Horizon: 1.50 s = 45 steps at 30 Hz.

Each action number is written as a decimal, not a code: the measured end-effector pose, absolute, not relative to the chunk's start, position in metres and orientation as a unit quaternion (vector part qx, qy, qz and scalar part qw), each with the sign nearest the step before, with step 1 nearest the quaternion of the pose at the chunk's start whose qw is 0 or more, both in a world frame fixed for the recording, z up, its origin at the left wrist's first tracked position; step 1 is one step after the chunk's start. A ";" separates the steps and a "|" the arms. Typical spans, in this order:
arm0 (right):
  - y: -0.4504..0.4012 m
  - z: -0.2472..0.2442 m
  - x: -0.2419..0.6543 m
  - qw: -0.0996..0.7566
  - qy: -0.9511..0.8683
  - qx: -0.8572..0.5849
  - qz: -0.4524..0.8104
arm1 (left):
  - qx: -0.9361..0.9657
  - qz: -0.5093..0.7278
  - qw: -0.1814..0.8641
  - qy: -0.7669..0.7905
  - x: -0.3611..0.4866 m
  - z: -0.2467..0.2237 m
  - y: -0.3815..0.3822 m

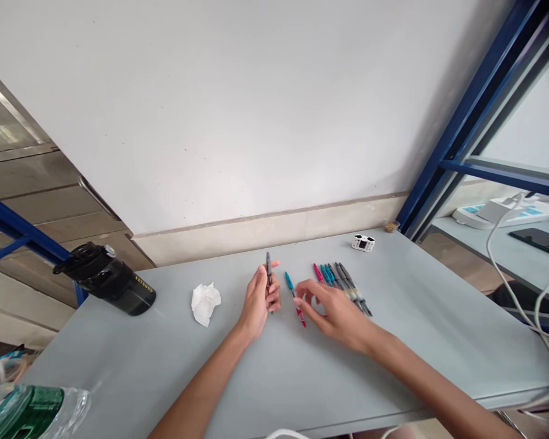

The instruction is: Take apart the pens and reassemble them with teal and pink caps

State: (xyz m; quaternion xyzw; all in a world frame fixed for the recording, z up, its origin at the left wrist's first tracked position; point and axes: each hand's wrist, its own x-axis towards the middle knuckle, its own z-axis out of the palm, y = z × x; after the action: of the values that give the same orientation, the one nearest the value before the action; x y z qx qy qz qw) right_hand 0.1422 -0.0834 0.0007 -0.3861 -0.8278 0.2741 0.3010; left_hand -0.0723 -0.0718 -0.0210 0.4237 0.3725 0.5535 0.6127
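Note:
My left hand is closed around a dark pen, held upright above the middle of the grey table. Just right of it, a teal pen lies slanted on the table, with a pink pen end below it. My right hand is beside these, its fingers curved and apart at the teal pen's lower part; whether they touch it is hard to tell. Behind my right hand lies a row of several pens: a pink pen at the left, then teal ones, then dark grey pens. My hand partly covers the row.
A crumpled white tissue and a black bottle are on the left of the grey table. A small white device and a little container sit at the back right. A green-labelled bottle is at lower left.

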 end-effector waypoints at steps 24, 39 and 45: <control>-0.040 -0.023 0.127 0.312 -0.842 -0.376 0.230 | 0.489 0.578 0.479 0.444 -0.083 -0.015 -0.067; -0.038 -0.024 0.128 0.304 -0.889 -0.333 0.076 | 0.577 0.497 0.357 0.541 -0.084 -0.023 -0.067; -0.035 -0.022 0.130 0.319 -0.888 -0.330 0.039 | 0.576 0.439 0.310 0.616 -0.093 -0.024 -0.064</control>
State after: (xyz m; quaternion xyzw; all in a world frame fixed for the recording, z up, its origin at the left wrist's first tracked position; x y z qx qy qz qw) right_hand 0.1295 -0.0353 -0.0217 -0.3301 -0.8876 0.0385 0.3190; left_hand -0.0925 -0.0639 -0.0242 0.5757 0.6164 0.4385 0.3103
